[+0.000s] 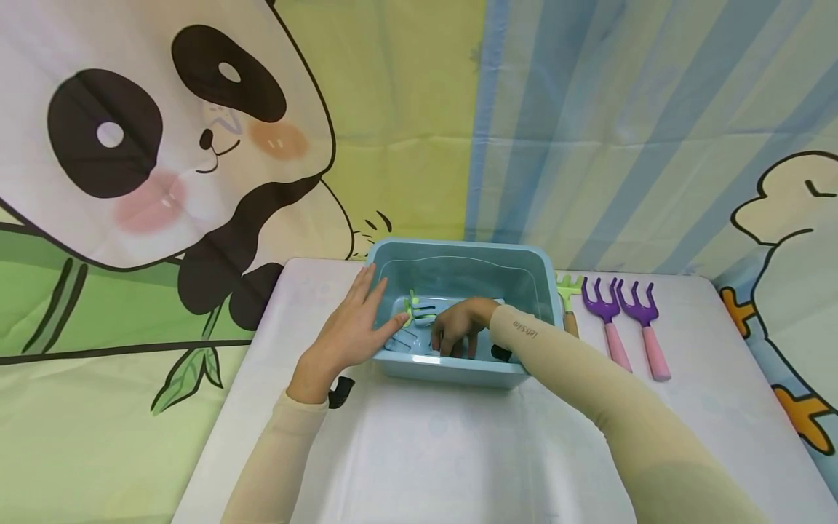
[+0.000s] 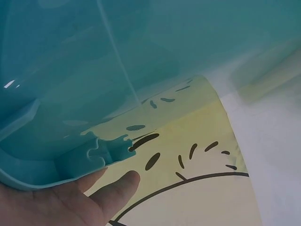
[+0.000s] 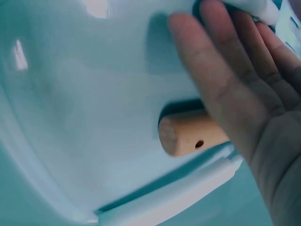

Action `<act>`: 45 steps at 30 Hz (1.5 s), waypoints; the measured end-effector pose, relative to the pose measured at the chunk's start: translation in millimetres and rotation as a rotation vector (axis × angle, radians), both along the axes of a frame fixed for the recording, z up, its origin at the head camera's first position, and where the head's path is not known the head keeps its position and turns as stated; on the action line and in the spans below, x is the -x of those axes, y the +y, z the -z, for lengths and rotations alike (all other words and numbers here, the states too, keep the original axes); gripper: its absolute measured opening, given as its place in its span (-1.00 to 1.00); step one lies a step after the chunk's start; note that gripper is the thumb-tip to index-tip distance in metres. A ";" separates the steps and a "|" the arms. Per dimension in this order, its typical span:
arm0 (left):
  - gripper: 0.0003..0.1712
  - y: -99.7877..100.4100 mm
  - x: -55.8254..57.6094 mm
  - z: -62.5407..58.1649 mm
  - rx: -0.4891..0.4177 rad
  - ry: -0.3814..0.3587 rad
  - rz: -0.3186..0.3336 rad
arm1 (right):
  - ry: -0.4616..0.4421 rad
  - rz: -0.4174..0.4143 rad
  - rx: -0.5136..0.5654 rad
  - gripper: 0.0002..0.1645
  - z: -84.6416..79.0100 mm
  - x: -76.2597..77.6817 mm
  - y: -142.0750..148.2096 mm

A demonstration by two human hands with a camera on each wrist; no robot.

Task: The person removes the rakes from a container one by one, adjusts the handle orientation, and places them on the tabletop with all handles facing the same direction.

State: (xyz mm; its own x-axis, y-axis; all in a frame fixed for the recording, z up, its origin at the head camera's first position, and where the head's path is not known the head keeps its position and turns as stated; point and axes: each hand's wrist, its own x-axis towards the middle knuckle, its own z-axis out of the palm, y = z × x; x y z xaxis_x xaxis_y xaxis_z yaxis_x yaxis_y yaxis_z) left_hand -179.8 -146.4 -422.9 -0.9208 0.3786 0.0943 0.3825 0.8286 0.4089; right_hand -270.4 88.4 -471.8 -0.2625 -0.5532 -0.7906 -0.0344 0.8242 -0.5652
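Note:
A light blue plastic basin (image 1: 458, 369) stands on the table's far half. Inside it lie a green-pronged hand rake (image 1: 412, 309) and a blue-pronged tool (image 1: 401, 340). My left hand (image 1: 353, 327) rests at the basin's left rim, fingers straight. Down in the basin is my right hand (image 1: 458, 326), its fingers pointing downward among the tools. In the right wrist view, a wooden handle (image 3: 193, 133) shows partly behind those fingers, a white handle (image 3: 174, 197) lies below it, and another white handle (image 3: 258, 8) is right by the fingertips. No thing shows gripped in them.
To the basin's right, a light green rake (image 1: 569, 320) lies half hidden by the basin. Beside it are two purple garden forks with pink handles, the left fork (image 1: 604, 309) and the right fork (image 1: 643, 314). A printed curtain (image 1: 406, 145) hangs behind the white table (image 1: 432, 451).

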 end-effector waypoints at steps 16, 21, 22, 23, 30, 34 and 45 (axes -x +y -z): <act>0.09 0.7 0.1 -0.7 -0.005 -0.012 -0.001 | -0.103 -0.069 -0.006 -0.82 1.9 -4.4 -5.9; 0.10 0.8 0.4 0.2 0.002 -0.018 -0.003 | -0.147 -0.089 -0.008 -0.78 2.1 -4.3 -6.6; 0.10 0.7 0.5 0.3 0.004 -0.016 -0.004 | -0.156 -0.089 -0.012 -0.77 2.3 -4.0 -6.6; 0.09 0.8 0.5 0.3 0.006 -0.015 -0.004 | -0.165 -0.088 -0.013 -0.75 2.2 -3.6 -6.6; 0.10 0.5 0.6 -0.4 0.004 -0.020 -0.002 | -0.182 -0.101 -0.013 -0.72 -0.5 -1.3 -5.4; 0.11 0.8 0.2 -0.7 0.001 -0.025 -0.006 | -0.176 -0.103 -0.010 -0.68 -3.9 0.2 -3.6; 0.12 -0.4 0.6 -0.5 -0.007 -0.011 0.005 | -0.088 -0.053 0.039 -0.54 -26.7 4.8 0.7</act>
